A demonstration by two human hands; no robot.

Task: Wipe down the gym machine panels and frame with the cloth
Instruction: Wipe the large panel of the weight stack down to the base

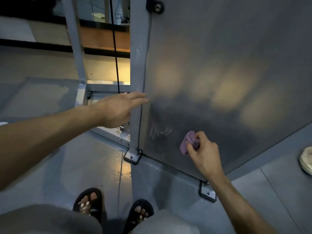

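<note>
Purple cloth, soft and light, bunched in right hand fingers at five o'clock; left hand fingers straight against frame.

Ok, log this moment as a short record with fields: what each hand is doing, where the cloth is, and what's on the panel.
left hand: left hand open, fingers straight, resting on the frame post
right hand: right hand grips the cloth
cloth: purple, bunched, held against the lower part of the panel
panel: grey, with pale streaks left of the cloth
feet: black sandals on the floor
</note>
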